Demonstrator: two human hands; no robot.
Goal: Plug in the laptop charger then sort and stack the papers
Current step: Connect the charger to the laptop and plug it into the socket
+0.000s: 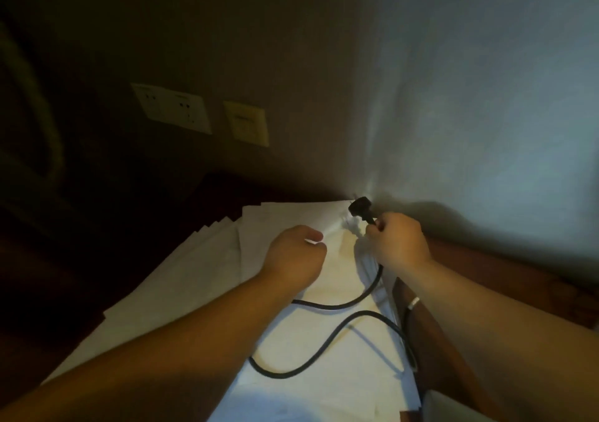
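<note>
Head view: dim room. R hand (397, 243) grips the black cord (327, 334) just behind the plug (359, 209); plug sticks up past the fist, near the wall corner, not in a socket. L hand (296, 256) is just left of the plug, fingers curled, holding nothing I can see. Cord loops back over the white papers (181, 285) spread on the counter (486, 272). Wall sockets (173, 108) are up & well left of the plug.
</note>
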